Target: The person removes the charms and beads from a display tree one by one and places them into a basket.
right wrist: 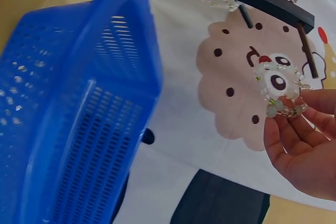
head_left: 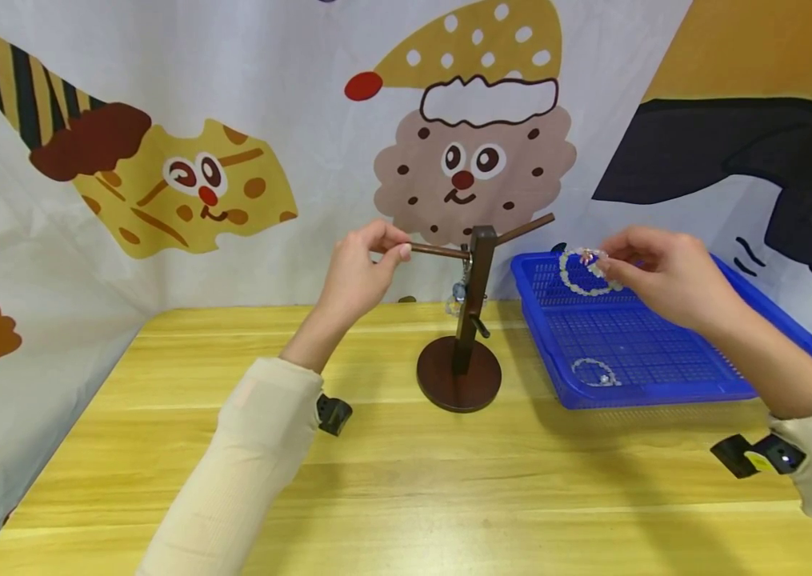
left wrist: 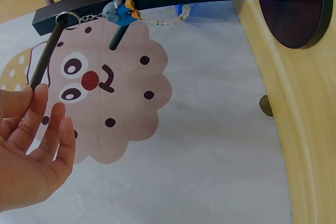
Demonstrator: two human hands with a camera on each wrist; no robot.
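Observation:
A dark brown wooden stand [head_left: 476, 296] with a round base and several pegs stands upright on the table. My left hand [head_left: 362, 268] pinches the tip of its left peg [head_left: 438, 250] between thumb and index finger. From that peg hangs a keychain by its metal ring, with a small blue figure [left wrist: 122, 13] and a loop of clear beads. Over the blue basket, my right hand [head_left: 679, 276] pinches a bracelet [right wrist: 273, 107] of pale and clear beads with its fingertips. The bracelet hangs as a loop, apart from the stand's right peg [head_left: 528, 228].
The blue plastic basket [head_left: 564, 388] sits right of the stand at the back of the table [head_left: 406, 496]. Another clear beaded loop [head_left: 613, 376] lies inside, near its front left corner. A printed cloth [head_left: 334, 160] hangs close behind the stand.

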